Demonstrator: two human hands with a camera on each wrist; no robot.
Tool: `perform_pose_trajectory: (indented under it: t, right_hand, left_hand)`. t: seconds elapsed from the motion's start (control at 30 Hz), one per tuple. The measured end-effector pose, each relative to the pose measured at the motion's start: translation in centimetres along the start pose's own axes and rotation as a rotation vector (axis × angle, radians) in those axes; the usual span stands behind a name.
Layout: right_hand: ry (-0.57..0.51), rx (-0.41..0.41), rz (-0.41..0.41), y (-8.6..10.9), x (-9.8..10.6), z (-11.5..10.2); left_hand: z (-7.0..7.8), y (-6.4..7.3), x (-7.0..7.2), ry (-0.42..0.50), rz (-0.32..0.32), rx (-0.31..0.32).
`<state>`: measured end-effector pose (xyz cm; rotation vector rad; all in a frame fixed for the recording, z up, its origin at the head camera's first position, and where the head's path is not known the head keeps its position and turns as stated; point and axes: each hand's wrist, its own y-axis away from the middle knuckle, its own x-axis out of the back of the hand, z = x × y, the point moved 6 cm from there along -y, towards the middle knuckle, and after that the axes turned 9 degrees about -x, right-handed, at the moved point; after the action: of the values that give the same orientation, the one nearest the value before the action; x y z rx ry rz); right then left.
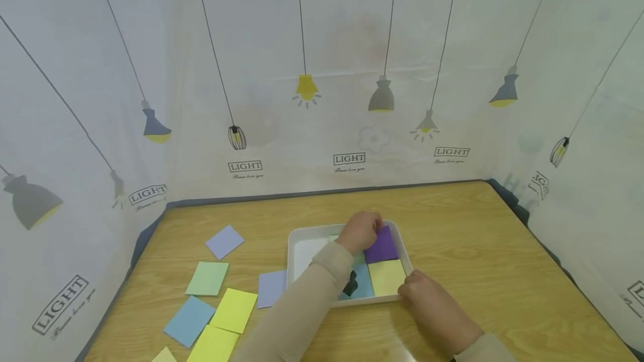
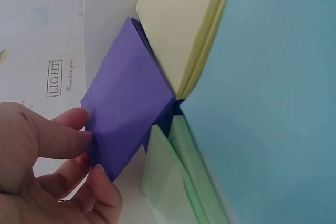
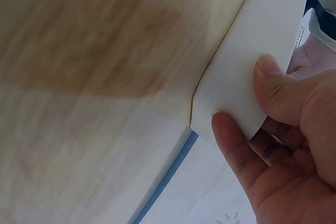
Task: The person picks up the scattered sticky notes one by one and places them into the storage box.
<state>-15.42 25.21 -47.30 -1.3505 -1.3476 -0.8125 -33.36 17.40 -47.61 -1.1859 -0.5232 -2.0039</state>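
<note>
A shallow white tray (image 1: pixel 314 232) holds square sticky notes in several colours. My left hand (image 1: pixel 359 232) reaches over its far side and pinches the outer corner of the purple sticky note (image 2: pixel 128 95), thumb and fingers at its edge. Beside that note in the tray lie a pale yellow note (image 1: pixel 387 278), a blue note (image 1: pixel 363 284) and a pale green note (image 2: pixel 165 177); my left arm covers part of these last two. My right hand (image 1: pixel 435 306) grips the tray's near right corner, with the thumb and fingertips on its wall (image 3: pixel 239 77).
Left of the tray, loose notes lie on the wooden table (image 1: pixel 453 222): lilac (image 1: pixel 225 242), green (image 1: pixel 207 279), blue (image 1: pixel 189 321) and yellow (image 1: pixel 233 310). Another lilac note (image 1: pixel 271 288) touches the tray's left side. A printed white curtain (image 1: pixel 322 127) surrounds the table.
</note>
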Motion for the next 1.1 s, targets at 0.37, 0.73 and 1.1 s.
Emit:
perform_pose_trajectory:
  t: [0.37,0.73,1.1]
  right_hand:
    - [0.001,-0.013,-0.009,0.0,0.1,0.0]
    - [0.005,0.022,0.015,-0.1,0.1,-0.2]
    - [0.002,0.019,0.011,-0.2,0.0,-0.2]
  left_hand:
    - [0.4,0.6,-0.3,0.006,-0.045,0.028]
    - [0.4,1.0,-1.6,-0.045,-0.146,0.017]
    - [0.2,1.0,-2.2,-0.011,-0.192,0.016]
